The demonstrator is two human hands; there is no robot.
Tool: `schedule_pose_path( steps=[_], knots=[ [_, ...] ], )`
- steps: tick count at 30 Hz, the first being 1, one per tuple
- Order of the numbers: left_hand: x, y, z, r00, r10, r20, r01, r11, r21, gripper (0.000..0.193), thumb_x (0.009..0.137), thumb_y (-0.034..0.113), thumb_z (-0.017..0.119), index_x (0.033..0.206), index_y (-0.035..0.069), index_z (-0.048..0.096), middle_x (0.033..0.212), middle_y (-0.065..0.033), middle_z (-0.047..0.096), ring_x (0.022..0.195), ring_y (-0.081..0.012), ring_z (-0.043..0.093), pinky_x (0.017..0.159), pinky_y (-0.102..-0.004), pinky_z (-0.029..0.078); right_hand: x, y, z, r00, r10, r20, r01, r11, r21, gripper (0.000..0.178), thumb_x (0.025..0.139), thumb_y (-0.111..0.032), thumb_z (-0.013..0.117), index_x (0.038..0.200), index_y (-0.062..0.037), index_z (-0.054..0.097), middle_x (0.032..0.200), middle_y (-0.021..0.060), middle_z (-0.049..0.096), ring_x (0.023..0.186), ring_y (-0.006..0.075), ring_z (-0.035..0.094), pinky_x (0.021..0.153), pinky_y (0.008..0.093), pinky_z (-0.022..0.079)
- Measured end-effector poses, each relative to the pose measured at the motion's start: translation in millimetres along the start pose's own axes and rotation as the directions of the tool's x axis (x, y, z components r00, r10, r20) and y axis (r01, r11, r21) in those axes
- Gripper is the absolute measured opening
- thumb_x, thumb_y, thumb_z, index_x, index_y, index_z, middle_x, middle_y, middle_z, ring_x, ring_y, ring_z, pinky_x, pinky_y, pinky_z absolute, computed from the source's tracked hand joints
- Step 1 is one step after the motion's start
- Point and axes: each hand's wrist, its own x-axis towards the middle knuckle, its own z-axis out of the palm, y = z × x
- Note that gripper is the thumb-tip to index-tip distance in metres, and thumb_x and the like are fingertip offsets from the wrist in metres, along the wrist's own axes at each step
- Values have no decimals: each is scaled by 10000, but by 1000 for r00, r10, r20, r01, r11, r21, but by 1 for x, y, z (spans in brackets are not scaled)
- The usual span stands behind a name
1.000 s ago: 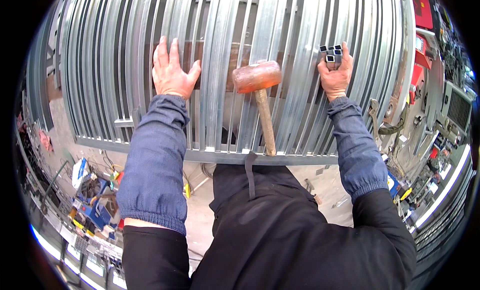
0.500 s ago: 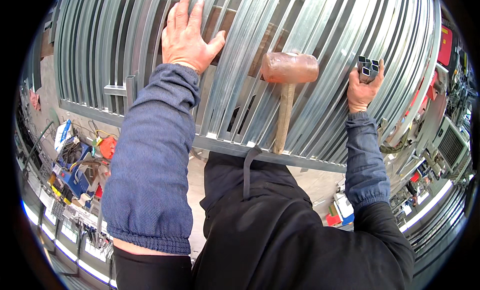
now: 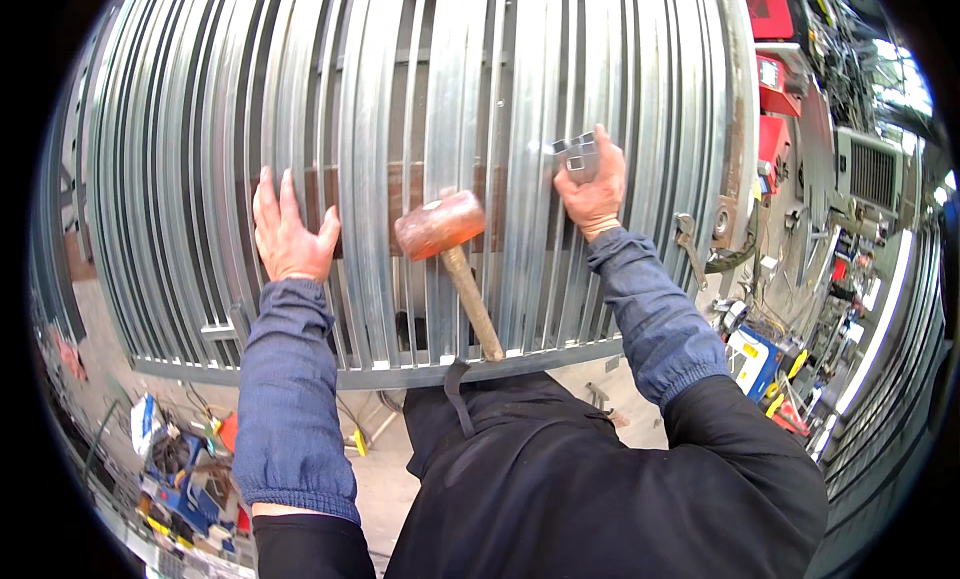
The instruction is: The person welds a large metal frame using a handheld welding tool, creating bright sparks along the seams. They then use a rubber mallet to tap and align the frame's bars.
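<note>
My left hand (image 3: 293,231) rests with fingers spread on long galvanized metal bars (image 3: 363,129) laid side by side in front of me. My right hand (image 3: 598,191) is closed around a small bundle of square metal tubes (image 3: 577,159), whose hollow ends show above the fingers. Between my hands lies a mallet (image 3: 440,225) with a reddish translucent head. Its wooden handle (image 3: 472,304) slants toward me, reaching the frame's near rail (image 3: 390,377). A short piece of square tube (image 3: 238,324) stands among the bars beside my left wrist.
Right of my right forearm, a wrench (image 3: 688,247) lies near the bars' edge. Red cases (image 3: 772,144) and a grey vented unit (image 3: 868,169) stand farther right. Tools and cables clutter the floor at lower left, around a blue machine (image 3: 185,494). A dark brown crosspiece (image 3: 395,194) runs beneath the bars.
The view has shifted and turned, so bars, mallet and hands appear lower and my right hand farther left. My right hand still grips the tubes; my left still lies spread on the bars.
</note>
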Motion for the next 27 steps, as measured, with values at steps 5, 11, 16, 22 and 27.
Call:
schedule_pose_path(
  steps=[5, 11, 16, 22, 27],
  knots=[
    [4, 10, -7, 999, 0, 32, -2, 997, 77, 897, 842, 364, 847, 1609, 73, 485, 1759, -151, 329, 1591, -400, 345, 1276, -521, 356, -5, 12, -1, 1000, 15, 18, -14, 1000, -14, 864, 744, -153, 847, 1550, -43, 553, 1129, 185, 650, 1024, 405, 642, 958, 505, 522],
    [4, 19, -18, 997, -20, 71, 10, 990, 143, 900, 851, 384, 831, 1613, 63, 476, 1765, -164, 313, 1604, -397, 325, 1283, -530, 344, -5, 11, -1, 1000, 7, -5, -7, 1000, -11, 910, 743, -169, 858, 1590, -109, 530, 1131, 130, 656, 1000, 367, 642, 942, 485, 517],
    [5, 20, -20, 996, -25, 89, 14, 993, 120, 898, 858, 370, 833, 1616, 54, 469, 1764, -173, 307, 1601, -411, 324, 1280, -532, 347, -4, 10, -1, 1000, 21, -8, -21, 1000, 19, 939, 725, -160, 857, 1604, -138, 526, 1116, 100, 654, 995, 343, 641, 949, 476, 514],
    [6, 21, -19, 995, -30, 94, 20, 994, 106, 896, 863, 364, 833, 1618, 49, 467, 1768, -175, 297, 1605, -419, 316, 1277, -540, 346, -5, 10, -1, 999, 37, -15, -37, 999, 14, 953, 712, -155, 854, 1608, -159, 531, 1139, 96, 650, 1029, 338, 633, 962, 479, 513],
    [3, 17, -13, 997, -11, 77, 5, 997, 77, 901, 857, 355, 834, 1618, 44, 466, 1768, -180, 295, 1607, -425, 309, 1297, -536, 321, -4, 10, -4, 998, 60, 2, -60, 998, 18, 933, 712, -172, 844, 1594, -153, 543, 1162, 110, 640, 1059, 355, 628, 1000, 486, 508]
  ],
)
